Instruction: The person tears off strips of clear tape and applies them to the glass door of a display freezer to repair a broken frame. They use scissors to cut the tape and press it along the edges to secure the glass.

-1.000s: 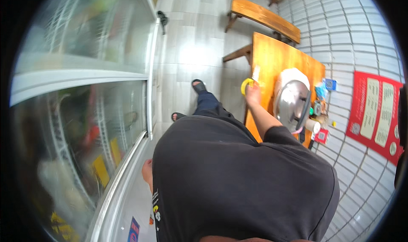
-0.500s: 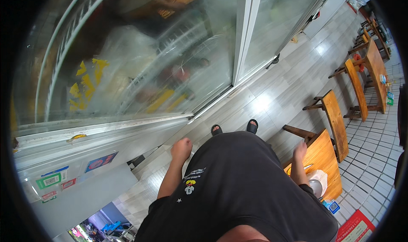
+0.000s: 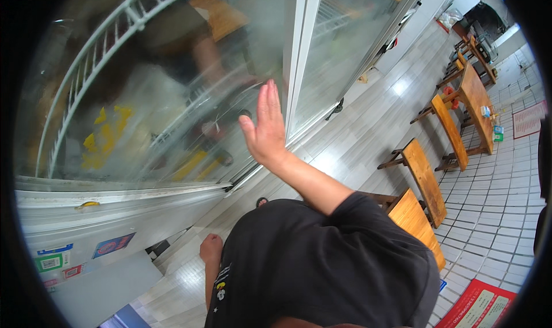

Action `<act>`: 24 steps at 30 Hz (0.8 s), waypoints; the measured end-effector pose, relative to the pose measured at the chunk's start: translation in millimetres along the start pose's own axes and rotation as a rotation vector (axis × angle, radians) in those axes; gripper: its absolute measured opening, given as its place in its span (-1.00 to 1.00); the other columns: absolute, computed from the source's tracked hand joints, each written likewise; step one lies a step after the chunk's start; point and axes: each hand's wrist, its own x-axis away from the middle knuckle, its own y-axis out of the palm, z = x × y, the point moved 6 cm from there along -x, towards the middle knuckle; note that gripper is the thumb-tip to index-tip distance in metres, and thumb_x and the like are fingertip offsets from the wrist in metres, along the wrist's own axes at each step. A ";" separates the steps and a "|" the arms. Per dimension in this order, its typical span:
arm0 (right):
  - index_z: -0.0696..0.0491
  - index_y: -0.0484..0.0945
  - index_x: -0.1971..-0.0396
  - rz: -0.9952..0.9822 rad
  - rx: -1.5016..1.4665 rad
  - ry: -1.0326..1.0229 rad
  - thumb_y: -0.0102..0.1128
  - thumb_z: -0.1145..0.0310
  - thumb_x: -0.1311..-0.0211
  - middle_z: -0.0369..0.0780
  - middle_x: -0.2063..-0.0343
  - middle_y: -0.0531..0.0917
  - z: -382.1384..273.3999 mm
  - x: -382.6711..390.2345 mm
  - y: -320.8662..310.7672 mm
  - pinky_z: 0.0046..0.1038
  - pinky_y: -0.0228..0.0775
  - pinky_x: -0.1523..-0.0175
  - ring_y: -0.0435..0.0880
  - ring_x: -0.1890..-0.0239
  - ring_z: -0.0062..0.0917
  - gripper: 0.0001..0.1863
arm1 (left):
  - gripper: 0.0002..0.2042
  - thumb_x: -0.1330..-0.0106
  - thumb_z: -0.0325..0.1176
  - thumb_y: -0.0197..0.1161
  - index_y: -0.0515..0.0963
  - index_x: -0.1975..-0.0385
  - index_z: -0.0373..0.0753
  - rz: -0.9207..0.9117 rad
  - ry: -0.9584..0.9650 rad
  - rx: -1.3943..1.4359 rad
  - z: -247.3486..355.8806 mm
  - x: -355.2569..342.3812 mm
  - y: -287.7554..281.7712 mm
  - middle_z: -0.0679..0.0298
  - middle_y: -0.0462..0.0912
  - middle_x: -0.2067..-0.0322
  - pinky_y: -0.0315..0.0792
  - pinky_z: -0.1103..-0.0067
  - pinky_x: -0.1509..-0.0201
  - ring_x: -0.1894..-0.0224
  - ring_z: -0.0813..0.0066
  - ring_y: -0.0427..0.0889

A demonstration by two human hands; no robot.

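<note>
My right hand (image 3: 265, 124) is raised with the fingers straight and close together and the thumb apart, holding nothing. It is in front of the sliding glass door (image 3: 253, 34), close to the door's white upright frame (image 3: 297, 52); whether it touches the glass I cannot tell. Low at my left side, my left hand (image 3: 211, 248) is curled into a loose fist with nothing visible in it. Behind the clouded glass are a white wire rack (image 3: 133, 18), plastic bags and other blurred shapes. Yellow tape scraps (image 3: 109, 132) cling to the glass.
A wooden table (image 3: 415, 221) and a wooden bench (image 3: 424, 181) stand at my right, with more tables and benches beyond. Stickers (image 3: 114, 245) are on the cabinet's white lower panel. A red printed board (image 3: 477, 308) lies at the lower right. Grey plank flooring (image 3: 368, 115) runs ahead.
My right hand has risen from beside the table up to the glass door and its fingers have straightened. My left hand stays low and curled. My body and view have turned right.
</note>
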 end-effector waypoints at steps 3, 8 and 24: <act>0.32 -0.04 -0.46 0.123 0.031 -0.016 0.05 -0.04 -0.41 0.25 -0.45 0.00 11.5 -1.5 22.1 -0.03 -0.08 -0.52 0.01 -0.48 0.19 -0.09 | -0.74 -0.26 -0.07 0.18 0.71 0.20 0.01 -0.025 -0.005 -0.005 -8.8 5.3 1.5 0.09 0.75 0.24 0.57 0.23 0.09 0.14 -0.01 0.71; 0.31 -0.02 -0.46 0.181 0.082 -0.028 0.02 -0.06 -0.43 0.24 -0.46 -0.01 21.8 -4.3 26.8 -0.01 -0.08 -0.51 0.01 -0.49 0.17 -0.11 | -0.75 -0.25 -0.07 0.20 0.71 0.21 0.02 -0.065 -0.070 -0.014 -22.6 2.4 -2.8 0.10 0.75 0.25 0.58 0.24 0.10 0.15 0.01 0.72; 0.42 -0.02 -0.41 0.340 -0.074 0.359 -0.15 -0.04 -0.54 0.22 -0.45 -0.03 -16.0 -33.1 15.0 -0.14 -0.14 -0.54 -0.06 -0.52 0.04 -0.18 | -0.75 -0.24 -0.02 0.20 0.71 0.22 0.07 -0.129 0.105 -0.043 -52.1 -40.8 -13.4 0.16 0.76 0.26 0.58 0.24 0.13 0.15 0.07 0.72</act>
